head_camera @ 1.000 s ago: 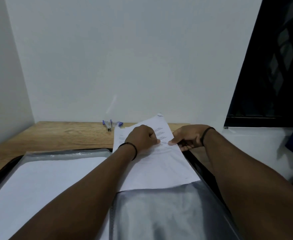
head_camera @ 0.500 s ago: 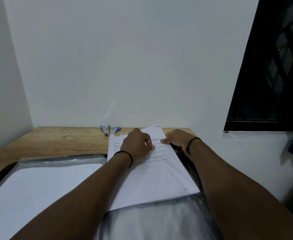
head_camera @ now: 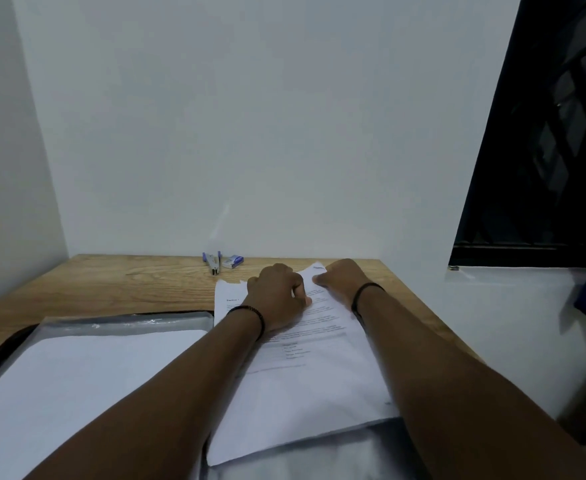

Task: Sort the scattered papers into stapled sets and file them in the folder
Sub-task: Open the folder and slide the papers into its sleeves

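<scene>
Head view showed the white printed paper set (head_camera: 305,368) lying on the open clear-sleeved black folder (head_camera: 122,323), its far end over the wooden worktop (head_camera: 118,282). The left hand (head_camera: 277,299) rested curled on it; the right hand (head_camera: 340,278) pinched its top corner. Squaring edges before stapling seemed wise; fingertips and staple were hidden.

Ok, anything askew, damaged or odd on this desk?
The printed paper set lies skewed across the open folder, its far end out on the wooden desk. Its far edge looks uneven under both hands (left, right). Nothing is visibly spilled.
</scene>
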